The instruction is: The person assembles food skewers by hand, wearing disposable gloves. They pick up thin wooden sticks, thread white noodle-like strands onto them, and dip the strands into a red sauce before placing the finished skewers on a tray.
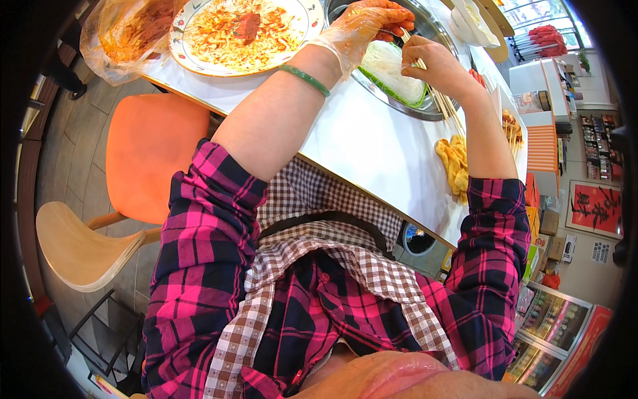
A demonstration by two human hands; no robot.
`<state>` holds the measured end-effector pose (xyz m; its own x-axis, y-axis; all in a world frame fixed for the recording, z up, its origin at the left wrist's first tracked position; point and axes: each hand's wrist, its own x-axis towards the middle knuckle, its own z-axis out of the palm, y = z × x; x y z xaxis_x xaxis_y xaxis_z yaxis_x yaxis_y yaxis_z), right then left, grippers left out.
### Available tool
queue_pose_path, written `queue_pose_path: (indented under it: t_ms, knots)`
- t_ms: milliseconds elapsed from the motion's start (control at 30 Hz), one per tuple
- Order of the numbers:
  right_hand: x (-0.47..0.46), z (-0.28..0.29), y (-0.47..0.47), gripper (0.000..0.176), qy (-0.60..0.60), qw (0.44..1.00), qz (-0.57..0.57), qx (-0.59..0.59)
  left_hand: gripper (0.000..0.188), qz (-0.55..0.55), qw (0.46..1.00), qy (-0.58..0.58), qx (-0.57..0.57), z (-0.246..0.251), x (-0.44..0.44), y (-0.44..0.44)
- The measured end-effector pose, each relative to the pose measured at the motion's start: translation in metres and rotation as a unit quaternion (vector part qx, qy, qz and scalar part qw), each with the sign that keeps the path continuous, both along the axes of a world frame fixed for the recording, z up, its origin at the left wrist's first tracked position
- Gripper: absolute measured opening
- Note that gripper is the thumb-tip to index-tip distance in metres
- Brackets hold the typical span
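My left hand (pixel 371 27) wears a clear plastic glove smeared with orange-red sauce. Its fingers curl over a steel basin (pixel 428 113) at the tip of a thin bamboo skewer (pixel 406 36); whether they grip anything is hidden. Bare, my right hand (pixel 433 65) pinches that skewer. Below both hands, a green-edged clear pack of pale, stringy food (pixel 391 72) lies in the basin. More bamboo skewers (pixel 447 107) rest at the basin's right rim, beside my right wrist. Left of my gloved hand sits a patterned plate (pixel 182 56) with red-sauced shreds on it.
A plastic bag of orange-red food (pixel 132 35) stands at the table's left corner. A crumpled yellow cloth (pixel 453 164) lies by my right forearm, with filled skewers (pixel 512 129) beyond. White bowls (pixel 473 25) are at the far right. An orange chair (pixel 154 157) is at my left.
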<state>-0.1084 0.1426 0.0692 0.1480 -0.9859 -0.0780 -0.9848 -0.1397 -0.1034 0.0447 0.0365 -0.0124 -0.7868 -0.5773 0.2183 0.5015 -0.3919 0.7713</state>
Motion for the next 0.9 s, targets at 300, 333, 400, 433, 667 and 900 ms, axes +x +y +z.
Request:
queue_pose_path:
  t_ms: [300, 333, 400, 433, 667, 900]
  knots:
    - [-0.015, 0.006, 0.002, 0.015, -0.124, 0.992, -0.013, -0.028, 0.014, 0.007, 1.000, -0.002, 0.004, -0.002, 0.000, -0.002]
    - [-0.017, 0.006, 0.002, 0.015, -0.110, 0.993, -0.014, -0.039, 0.014, 0.008, 1.000, -0.003, 0.000, -0.002, 0.000, -0.003]
    - [-0.020, 0.004, 0.003, 0.015, -0.073, 0.995, -0.035, -0.059, 0.014, 0.009, 1.000, -0.005, -0.008, -0.003, 0.000, -0.003]
    - [-0.021, 0.004, 0.003, 0.016, -0.104, 0.993, -0.005, -0.059, 0.014, 0.009, 1.000, -0.004, -0.010, -0.004, 0.000, -0.004]
    - [-0.026, 0.013, 0.007, 0.018, -0.176, 0.982, -0.021, -0.073, 0.014, 0.011, 1.000, -0.007, -0.007, -0.006, 0.000, -0.003]
    - [-0.025, 0.027, 0.012, 0.020, -0.183, 0.977, -0.011, -0.108, 0.015, 0.016, 1.000, -0.013, -0.009, -0.008, -0.003, -0.008]
